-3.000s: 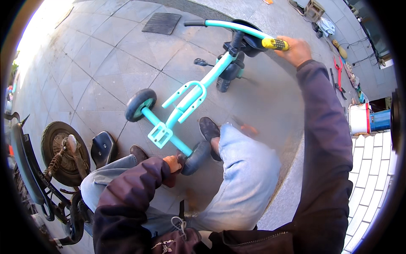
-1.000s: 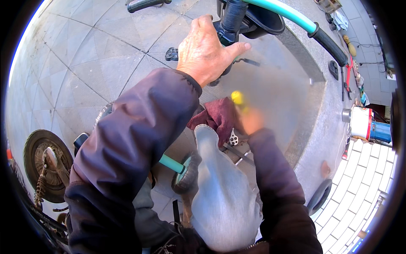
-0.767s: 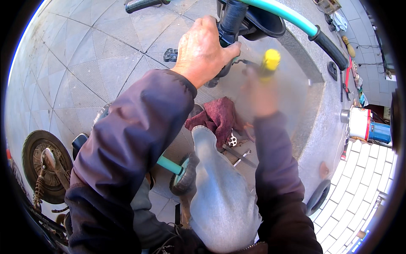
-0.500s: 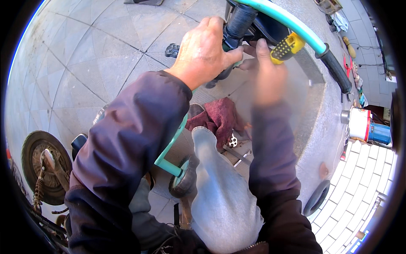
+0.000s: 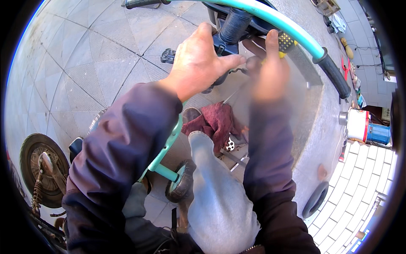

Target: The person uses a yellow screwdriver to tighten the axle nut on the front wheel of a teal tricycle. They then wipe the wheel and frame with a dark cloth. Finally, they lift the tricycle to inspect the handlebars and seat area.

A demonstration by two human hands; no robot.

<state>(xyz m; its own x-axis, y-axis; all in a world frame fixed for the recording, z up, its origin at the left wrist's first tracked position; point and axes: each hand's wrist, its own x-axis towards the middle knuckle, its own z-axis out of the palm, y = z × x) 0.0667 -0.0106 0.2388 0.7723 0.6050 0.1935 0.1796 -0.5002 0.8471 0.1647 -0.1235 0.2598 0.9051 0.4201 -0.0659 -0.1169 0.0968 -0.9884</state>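
Note:
A small teal trike or kids' bike frame stands before me, its curved teal handlebar crossing the top. Below the bar is a black ribbed stem. My left hand is closed against the black collar under it, thumb stretched to the right, the other fingertips partly hidden behind. My right hand, smeared by motion, grips a screwdriver by its yellow and black handle. A thin metal shaft, apparently the screwdriver's, slants down left below the hand. A black pedal sticks out beyond my left hand.
A dark red cloth and metal tools lie on the floor near my knee. A small black wheel is close by. At left stands a larger spoked wheel. Along the right ledge are a blue and white can and a tyre.
The handlebar shows farther left and lower, its left grip now in view. My left hand has shifted slightly left. The screwdriver handle has tilted and is more covered by my right hand.

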